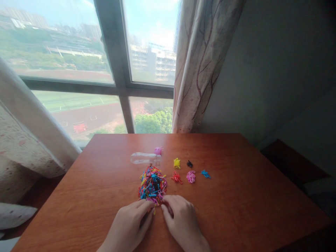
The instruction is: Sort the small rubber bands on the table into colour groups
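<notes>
A mixed heap of small coloured rubber bands (152,185) lies on the wooden table in front of me. At its near edge my left hand (133,218) is closed, thumb and forefinger pinched together. A yellow rubber band (154,210) shows at those fingertips. My right hand (181,215) is curled at the heap's near right edge, its fingertips closed by the bands. What it pinches, if anything, is hidden. Right of the heap lie small sorted clusters: yellow bands (176,163), black bands (189,163), red bands (177,177), pink bands (191,177) and blue bands (205,174).
A clear plastic bottle (144,158) rests on its side behind the heap, with a pink cap (158,150) beside its neck. Beyond the brown table (236,203) stand a window (122,70) and patterned curtains (199,63). A wall is at the right.
</notes>
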A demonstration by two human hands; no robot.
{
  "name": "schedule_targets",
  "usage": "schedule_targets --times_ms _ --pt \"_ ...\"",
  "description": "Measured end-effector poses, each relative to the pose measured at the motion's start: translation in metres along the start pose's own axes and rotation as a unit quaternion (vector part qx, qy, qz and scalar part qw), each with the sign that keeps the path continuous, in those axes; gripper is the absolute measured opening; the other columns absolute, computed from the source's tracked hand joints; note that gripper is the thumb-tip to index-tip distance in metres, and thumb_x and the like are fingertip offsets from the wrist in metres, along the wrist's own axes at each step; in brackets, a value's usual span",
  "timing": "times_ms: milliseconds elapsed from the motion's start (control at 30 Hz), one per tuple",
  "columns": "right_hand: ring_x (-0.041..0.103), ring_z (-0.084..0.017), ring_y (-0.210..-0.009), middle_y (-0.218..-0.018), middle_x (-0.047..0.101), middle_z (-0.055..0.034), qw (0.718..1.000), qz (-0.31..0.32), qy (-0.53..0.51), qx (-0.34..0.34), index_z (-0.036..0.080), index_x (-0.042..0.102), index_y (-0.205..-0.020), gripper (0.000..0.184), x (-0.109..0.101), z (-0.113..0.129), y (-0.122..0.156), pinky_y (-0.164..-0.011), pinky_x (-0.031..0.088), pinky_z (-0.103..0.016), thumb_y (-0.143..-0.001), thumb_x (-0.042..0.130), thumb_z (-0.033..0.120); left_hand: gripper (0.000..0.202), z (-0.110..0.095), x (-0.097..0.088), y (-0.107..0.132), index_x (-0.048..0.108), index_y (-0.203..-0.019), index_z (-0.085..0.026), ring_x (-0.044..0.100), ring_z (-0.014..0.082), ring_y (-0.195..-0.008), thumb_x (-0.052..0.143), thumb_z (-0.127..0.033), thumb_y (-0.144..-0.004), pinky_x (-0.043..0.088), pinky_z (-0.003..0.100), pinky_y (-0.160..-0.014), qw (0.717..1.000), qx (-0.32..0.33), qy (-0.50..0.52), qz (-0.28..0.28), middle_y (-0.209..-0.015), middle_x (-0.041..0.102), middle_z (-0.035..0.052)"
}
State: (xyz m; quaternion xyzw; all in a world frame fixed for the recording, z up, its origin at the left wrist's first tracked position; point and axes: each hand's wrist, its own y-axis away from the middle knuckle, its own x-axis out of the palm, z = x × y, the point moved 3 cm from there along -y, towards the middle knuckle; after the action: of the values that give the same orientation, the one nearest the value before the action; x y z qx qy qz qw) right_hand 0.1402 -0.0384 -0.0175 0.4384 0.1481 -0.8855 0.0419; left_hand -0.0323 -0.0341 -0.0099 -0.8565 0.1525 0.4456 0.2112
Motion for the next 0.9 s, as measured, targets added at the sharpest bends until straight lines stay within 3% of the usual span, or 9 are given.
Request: schedule_targets --times_ms 267,500,767,900 --pt "0.062 -0.017 -0.070 -0.076 0.069 0.0030 0.999 -0.010 0.019 0.029 0.026 0.064 -0.089 0.013 0.0048 0.0032 -0.0031 -0.063 0.033 -0.027 -0.083 0.066 0.014 0.021 0.0033 0.0010 0.0008 0.062 -0.099 -0.026 0.072 0.0165 -0.079 0.044 -0.018 -0.094 0.053 0.022 -0.068 0.999 -0.003 -0.033 0.014 -0.091 0.074 0.0004" --pt "0.063 -0.016 -0.072 -0.078 0.070 0.0025 0.999 -0.046 0.008 0.019 0.025 0.064 -0.084 0.017 0.0081 0.0032 -0.0013 -0.065 0.034 -0.025 -0.085 0.058 0.009 0.020 0.0063 0.0027 0.0030 0.063 -0.101 -0.025 0.072 0.0179 -0.076 0.045 -0.020 -0.095 0.054 0.025 -0.067 0.995 -0.009 -0.104 0.009 -0.091 0.075 0.0019" --pt "0.063 -0.016 -0.071 -0.076 0.069 0.0014 0.998 -0.055 -0.001 0.020 0.024 0.063 -0.082 0.017 0.0067 0.0018 0.0006 -0.065 0.033 -0.025 -0.087 0.054 0.010 0.020 0.0060 -0.0006 0.0032 0.063 -0.102 -0.025 0.073 0.0181 -0.077 0.044 -0.020 -0.094 0.054 0.025 -0.067 0.996 0.011 -0.086 -0.032 -0.093 0.075 0.0019" --pt "0.061 -0.015 -0.067 -0.073 0.067 0.0029 0.998 -0.043 -0.001 0.036 0.024 0.062 -0.082 0.009 0.0050 0.0025 -0.0003 -0.063 0.031 -0.026 -0.087 0.060 0.016 0.020 0.0040 -0.0021 0.0026 0.063 -0.100 -0.025 0.072 0.0175 -0.076 0.046 -0.019 -0.093 0.054 0.024 -0.067 0.997 0.011 -0.070 -0.035 -0.091 0.075 0.0013"
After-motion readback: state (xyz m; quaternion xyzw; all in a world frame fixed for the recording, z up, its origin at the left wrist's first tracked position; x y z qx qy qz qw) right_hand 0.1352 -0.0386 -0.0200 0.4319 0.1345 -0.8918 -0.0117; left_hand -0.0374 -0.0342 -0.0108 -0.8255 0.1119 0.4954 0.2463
